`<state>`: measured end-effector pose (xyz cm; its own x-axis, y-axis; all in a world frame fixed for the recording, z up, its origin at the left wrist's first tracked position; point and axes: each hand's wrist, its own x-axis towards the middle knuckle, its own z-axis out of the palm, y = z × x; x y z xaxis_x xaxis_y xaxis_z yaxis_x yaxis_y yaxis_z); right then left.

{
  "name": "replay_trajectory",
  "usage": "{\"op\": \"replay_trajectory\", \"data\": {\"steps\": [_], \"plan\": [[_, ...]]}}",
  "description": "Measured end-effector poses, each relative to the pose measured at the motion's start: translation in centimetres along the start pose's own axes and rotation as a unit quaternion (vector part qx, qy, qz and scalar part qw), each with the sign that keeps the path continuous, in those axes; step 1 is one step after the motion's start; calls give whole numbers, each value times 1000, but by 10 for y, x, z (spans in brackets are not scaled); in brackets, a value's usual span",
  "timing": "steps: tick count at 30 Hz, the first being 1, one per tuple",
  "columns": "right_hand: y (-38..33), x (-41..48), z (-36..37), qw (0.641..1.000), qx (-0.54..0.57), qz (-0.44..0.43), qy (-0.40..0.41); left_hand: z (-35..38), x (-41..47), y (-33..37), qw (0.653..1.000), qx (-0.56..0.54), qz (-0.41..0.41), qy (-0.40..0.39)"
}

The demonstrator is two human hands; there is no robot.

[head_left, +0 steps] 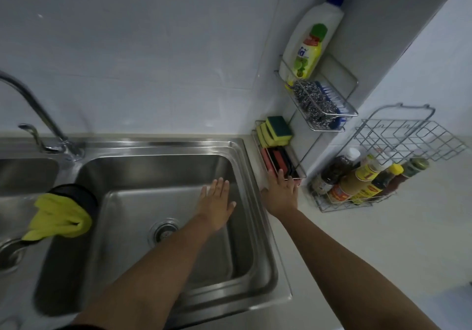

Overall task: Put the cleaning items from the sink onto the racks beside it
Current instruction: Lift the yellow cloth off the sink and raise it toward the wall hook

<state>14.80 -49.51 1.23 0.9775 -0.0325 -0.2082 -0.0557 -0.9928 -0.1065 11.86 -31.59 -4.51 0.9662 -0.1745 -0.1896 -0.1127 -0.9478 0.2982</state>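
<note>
Head view looks down on a brushed stainless-steel sink [163, 301] with rounded corners and a round perforated drain [164, 231]. The left hand [217, 203] is spread flat, palm down, fingers extended, over the right half of the basin and holds nothing. Just right of it, across the sink's stepped rim, the right hand [282, 193] lies open on the pale smooth counter [357, 253], its fingertips touching the near end of a low wire rack [301, 173], gripping nothing.

Beyond the right hand, that low rack holds flat red and black scouring pads [277, 159] on edge, and at its far end yellow sponges [275, 131] with rough green tops. Farther and higher, a wall-mounted wire shelf [350, 110] carries a tangled steel-wool scourer [313, 103], a blue-bristled brush [329, 97], a tall white bottle [319, 23] and a smaller yellow dish-soap bottle [309, 53] with a green cap.

Right of the right hand, a wire-grid caddy [408, 138] holds glossy sauce bottles [362, 179].

Far left of the left hand, a crumpled yellow cloth [61, 217] drapes over a dark rounded object on the divider between the two basins, beneath a curved chrome faucet [38, 107]. The basin under the left hand is bare metal.
</note>
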Motion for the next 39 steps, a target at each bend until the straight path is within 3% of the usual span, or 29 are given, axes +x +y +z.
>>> {"op": "replay_trajectory", "data": {"steps": [5,13,20,25,32,39], "plan": [[-67,-24,8,998,10,-55,-1,-25,-30,-66,999,30,-35,15],[-186,-43,35,988,8,-129,-87,-57,-97,-185,991,81,-107,29],[-300,-58,68,965,31,-218,-143,-64,-156,-285,978,79,-192,26],[-362,-64,90,942,60,-274,-186,-57,-183,-335,978,45,-201,12],[-415,-68,105,933,153,-257,-199,-50,-185,-362,984,-33,-169,35],[-426,-59,118,936,212,-205,-190,-42,-183,-379,967,-126,-217,43]]}}
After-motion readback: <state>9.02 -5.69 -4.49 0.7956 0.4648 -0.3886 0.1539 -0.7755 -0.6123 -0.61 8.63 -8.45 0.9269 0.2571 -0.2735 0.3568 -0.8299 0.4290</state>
